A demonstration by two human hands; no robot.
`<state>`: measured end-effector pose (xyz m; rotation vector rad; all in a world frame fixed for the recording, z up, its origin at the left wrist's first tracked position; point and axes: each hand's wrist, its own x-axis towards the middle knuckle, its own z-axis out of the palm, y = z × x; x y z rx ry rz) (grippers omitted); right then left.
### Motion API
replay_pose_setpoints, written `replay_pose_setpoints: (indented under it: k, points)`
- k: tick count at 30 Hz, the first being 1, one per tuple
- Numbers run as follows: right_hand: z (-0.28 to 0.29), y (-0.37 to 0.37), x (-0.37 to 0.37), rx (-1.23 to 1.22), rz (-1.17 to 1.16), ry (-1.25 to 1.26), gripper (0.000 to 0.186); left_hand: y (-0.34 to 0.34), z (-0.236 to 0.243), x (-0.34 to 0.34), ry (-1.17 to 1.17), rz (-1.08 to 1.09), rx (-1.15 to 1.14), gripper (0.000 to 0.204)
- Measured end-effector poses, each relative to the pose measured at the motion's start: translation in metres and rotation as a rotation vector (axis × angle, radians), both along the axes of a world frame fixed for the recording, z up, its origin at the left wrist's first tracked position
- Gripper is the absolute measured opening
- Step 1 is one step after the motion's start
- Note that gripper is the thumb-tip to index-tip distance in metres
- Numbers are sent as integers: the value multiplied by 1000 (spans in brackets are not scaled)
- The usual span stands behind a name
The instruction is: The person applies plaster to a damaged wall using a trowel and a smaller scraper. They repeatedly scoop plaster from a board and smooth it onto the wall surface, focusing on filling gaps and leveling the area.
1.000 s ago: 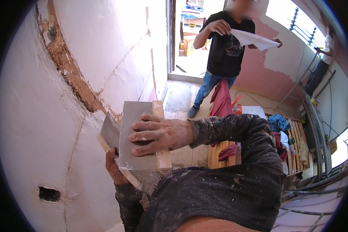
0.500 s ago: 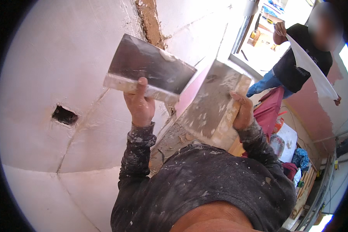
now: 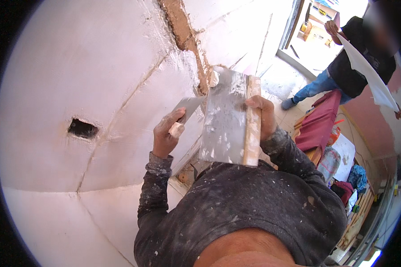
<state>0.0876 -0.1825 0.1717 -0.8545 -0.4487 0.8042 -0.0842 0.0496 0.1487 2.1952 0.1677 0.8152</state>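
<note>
We face a cracked white plaster wall (image 3: 44,84).
To our right, a person in a black shirt and blue jeans (image 3: 341,71) holds a white sheet (image 3: 368,74). Our wide grey rectangular metal blade (image 3: 225,124), smeared white, lies left of our right hand (image 3: 266,116), that grip clamped on its pale wooden edge strip (image 3: 252,147). Our grey metal blade seen nearly edge-on (image 3: 193,109) slants up and right from our left hand (image 3: 165,133), its grip closed around a pale handle (image 3: 177,129); we cannot tell whether the blades touch. A dark rectangular hole (image 3: 82,128) opens farther left; a white lump (image 3: 214,79) sits at the wide blade's upper left corner.
</note>
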Motion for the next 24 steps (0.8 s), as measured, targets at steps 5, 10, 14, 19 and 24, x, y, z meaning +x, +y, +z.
replay_pose_setpoints:
  k: [5,10,14,19,24]
  points:
    - [-51,84,18,-344,-121,-368,34,29,-88,-69,153,319,-123,18]
    - [-93,191,30,-470,-534,-657,37,14,-106,-112,170,454,-497,16]
    - [-89,241,8,-490,-698,-644,51,7,-110,-148,41,531,-548,16]
    - [-104,268,-74,-553,-546,-947,76,-3,-97,-177,67,578,-623,20]
    - [-132,240,-63,-501,-518,-471,53,-8,-101,-187,46,593,-594,22]
